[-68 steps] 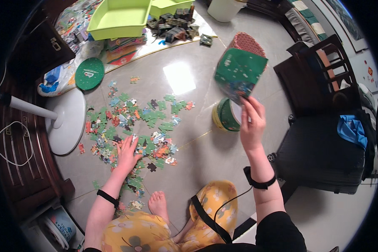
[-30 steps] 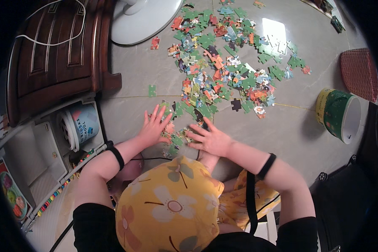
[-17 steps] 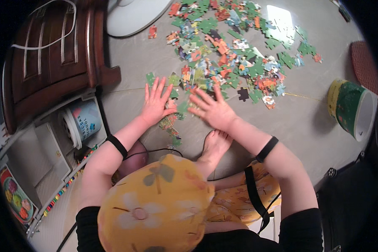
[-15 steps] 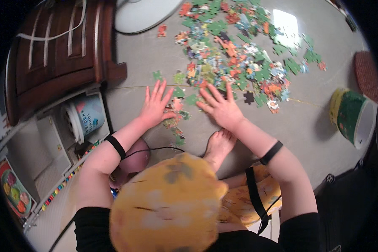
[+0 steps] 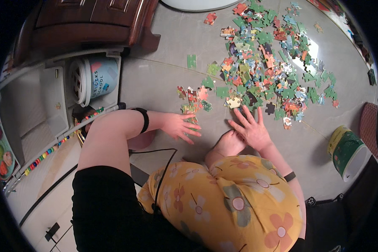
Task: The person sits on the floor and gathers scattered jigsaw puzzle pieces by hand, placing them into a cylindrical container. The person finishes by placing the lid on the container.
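Both hands flat and spread on the floor, gripping nothing.

Left hand (image 5: 181,126) at frame centre, fingers splayed wide and pointing right, fingertips just beside a small cluster of puzzle pieces (image 5: 193,101). Right hand (image 5: 251,128) right of centre, fingers fanned toward the upper part of the frame, tips touching or nearly touching the lower edge of the big heap of loose puzzle pieces (image 5: 266,59). Heap stretched from centre to upper right, long axis roughly diagonal; pieces too many to count, facing every way. One green piece (image 5: 191,61) apart on the grey floor (image 5: 155,84), upper centre. One green tub (image 5: 346,151) on its side at the right edge. One white bucket (image 5: 92,77) in a grey bin at the left.
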The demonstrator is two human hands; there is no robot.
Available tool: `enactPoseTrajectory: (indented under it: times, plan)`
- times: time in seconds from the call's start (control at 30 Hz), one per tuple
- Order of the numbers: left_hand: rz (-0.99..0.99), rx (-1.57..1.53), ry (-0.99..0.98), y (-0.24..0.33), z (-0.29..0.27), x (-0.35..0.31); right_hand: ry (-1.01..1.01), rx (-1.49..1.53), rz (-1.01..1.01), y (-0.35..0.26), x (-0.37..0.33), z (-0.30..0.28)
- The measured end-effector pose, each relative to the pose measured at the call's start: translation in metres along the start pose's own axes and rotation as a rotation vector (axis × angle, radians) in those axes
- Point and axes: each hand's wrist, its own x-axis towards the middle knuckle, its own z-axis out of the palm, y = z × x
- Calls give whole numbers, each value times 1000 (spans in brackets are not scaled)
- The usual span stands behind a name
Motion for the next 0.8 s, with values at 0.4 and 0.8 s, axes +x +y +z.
enactPoseTrajectory:
  times: [0.4,0.8]
  plan:
    - [-416,281,181,-57,-21,2,6,-133,75,6,29,-7]
    - [-1185,156,379,-99,-63,52,17,-46,510,32,46,-24]
